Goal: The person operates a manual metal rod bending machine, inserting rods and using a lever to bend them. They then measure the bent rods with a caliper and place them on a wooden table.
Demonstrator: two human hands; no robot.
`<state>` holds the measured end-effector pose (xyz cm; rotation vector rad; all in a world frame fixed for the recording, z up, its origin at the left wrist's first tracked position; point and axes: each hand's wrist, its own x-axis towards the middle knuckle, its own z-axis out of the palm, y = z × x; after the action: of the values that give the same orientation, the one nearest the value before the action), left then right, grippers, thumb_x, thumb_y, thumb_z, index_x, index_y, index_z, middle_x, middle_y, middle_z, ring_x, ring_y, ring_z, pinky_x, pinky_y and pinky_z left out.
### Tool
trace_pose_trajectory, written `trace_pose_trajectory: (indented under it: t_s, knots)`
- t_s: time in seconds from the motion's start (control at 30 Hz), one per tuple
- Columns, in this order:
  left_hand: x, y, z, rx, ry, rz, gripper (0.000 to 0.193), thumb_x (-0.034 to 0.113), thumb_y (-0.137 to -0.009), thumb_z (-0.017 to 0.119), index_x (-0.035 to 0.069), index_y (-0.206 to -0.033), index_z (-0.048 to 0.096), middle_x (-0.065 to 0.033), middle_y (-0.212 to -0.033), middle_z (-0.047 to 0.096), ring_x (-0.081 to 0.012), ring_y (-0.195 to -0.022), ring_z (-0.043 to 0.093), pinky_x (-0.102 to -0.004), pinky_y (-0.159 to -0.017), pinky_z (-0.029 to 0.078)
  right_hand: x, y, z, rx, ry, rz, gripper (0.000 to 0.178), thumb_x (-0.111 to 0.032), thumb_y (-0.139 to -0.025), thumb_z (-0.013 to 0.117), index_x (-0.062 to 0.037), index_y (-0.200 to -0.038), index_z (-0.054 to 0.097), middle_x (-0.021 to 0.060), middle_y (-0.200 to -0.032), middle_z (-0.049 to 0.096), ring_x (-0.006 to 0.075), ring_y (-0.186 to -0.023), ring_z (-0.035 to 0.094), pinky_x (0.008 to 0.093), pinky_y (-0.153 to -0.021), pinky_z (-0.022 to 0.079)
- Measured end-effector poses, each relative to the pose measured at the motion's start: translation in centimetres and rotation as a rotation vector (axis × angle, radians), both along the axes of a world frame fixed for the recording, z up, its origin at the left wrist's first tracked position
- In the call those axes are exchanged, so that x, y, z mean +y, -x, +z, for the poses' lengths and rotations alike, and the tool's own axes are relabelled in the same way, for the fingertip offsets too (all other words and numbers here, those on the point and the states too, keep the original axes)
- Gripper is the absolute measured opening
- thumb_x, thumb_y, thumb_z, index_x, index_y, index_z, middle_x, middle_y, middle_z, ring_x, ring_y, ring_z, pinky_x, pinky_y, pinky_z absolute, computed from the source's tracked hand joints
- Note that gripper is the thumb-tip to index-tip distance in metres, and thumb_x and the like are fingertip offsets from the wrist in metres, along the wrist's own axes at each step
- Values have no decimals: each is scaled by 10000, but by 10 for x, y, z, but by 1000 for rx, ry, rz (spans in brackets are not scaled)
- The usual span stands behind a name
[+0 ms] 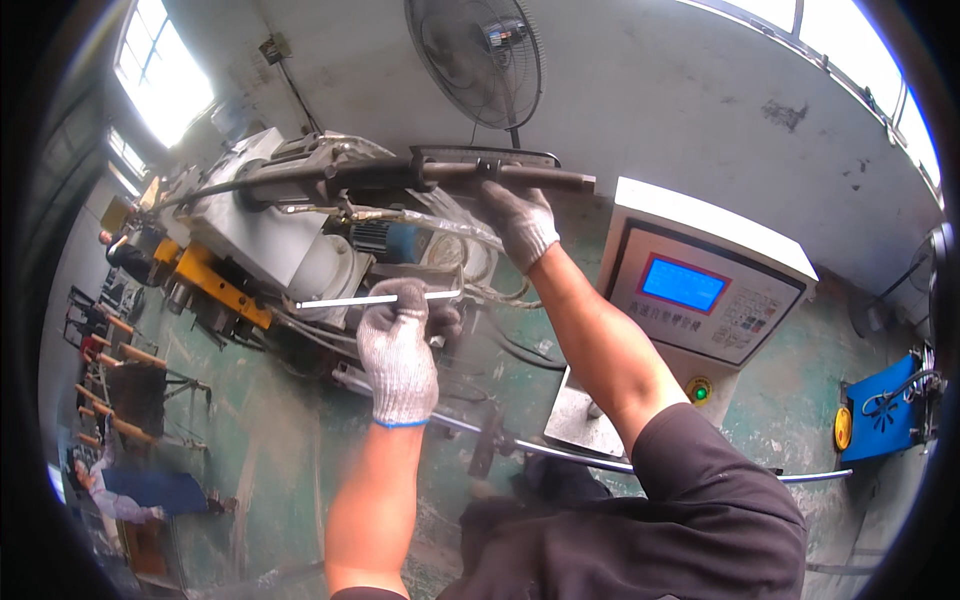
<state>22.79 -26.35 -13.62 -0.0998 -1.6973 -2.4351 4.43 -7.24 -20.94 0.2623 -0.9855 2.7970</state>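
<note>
My left hand [399, 360], in a knitted glove with dark fingers and a blue cuff edge, is closed around a thin pale straight rod [335, 301]. The rod lies nearly level and pokes out on both sides of the fingers. Farther ahead and to the right, my gloved right hand [523, 224] grips a long dark metal bar [455, 174] near its right end. Some of its fingers are hidden by the bar. This bar runs leftward along the top of a machine [255, 225] with a pale body and a yellow part.
A control cabinet [712, 285] with a blue screen stands at my right. Across my front runs a long shiny tube [570, 459]. Hoses hang below the bar. A fan [478, 62] is by the wall; a blue object [885, 408] is far right. People and racks are at left.
</note>
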Motion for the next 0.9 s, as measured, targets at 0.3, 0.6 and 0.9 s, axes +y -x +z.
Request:
trace_pose_trajectory:
  t_s: [0.3, 0.6, 0.9]
  knots:
    - [38, 127, -21, -103, -200, -92, 294, 317, -1053, 732, 39, -1092, 643, -113, -912, 730, -239, -720, 742, -367, -619, 620, 19, -2, 13, 42, -461, -99, 325, -62, -882, 822, 29, -1182, 735, 75, -1076, 758, 183, -987, 727, 347, -882, 620]
    - [42, 162, -50, -42, -260, -184, 238, 258, -1085, 677, 29, -1126, 631, -127, -959, 737, -261, -746, 737, -392, -631, 607, 37, 24, -14, 84, -536, -99, 432, -78, -844, 832, 12, -1251, 720, 61, -1107, 755, 159, -1020, 706, 329, -940, 589]
    - [40, 172, -56, -25, -364, -243, 217, 210, -1096, 663, 19, -1183, 607, -129, -976, 724, -267, -764, 745, -387, -642, 632, 42, 33, -7, 198, -611, -80, 840, -54, -776, 813, -15, -1549, 486, 51, -1266, 692, 154, -1139, 653, 336, -1019, 554]
